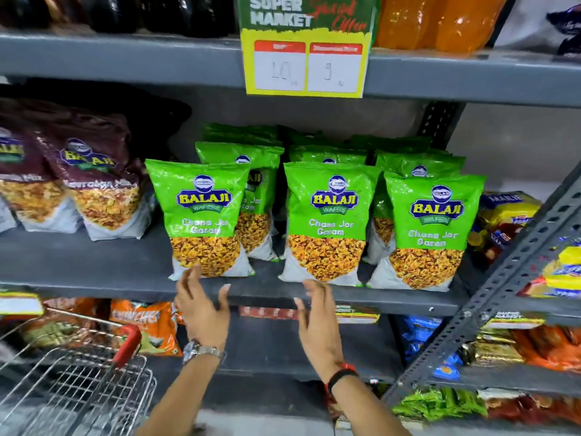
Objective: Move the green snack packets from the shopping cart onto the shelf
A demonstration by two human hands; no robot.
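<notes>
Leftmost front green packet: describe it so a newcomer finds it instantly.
Find the yellow price sign hanging from the upper shelf; the grey middle shelf below it holds a front row of three green packets. Take the leftmost green packet, just above the left hand. Unlike the other two, it borders the maroon packets, with a bare gap between.

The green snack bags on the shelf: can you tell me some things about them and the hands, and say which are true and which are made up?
1. Three green packets stand upright in the front row. True.
2. The left hand grips a packet. False: it is open, empty.
3. The right hand holds a bottle. False: it is empty too.
4. A watch is on the left wrist. True.
5. The cart is at the right. False: lower left.
</notes>
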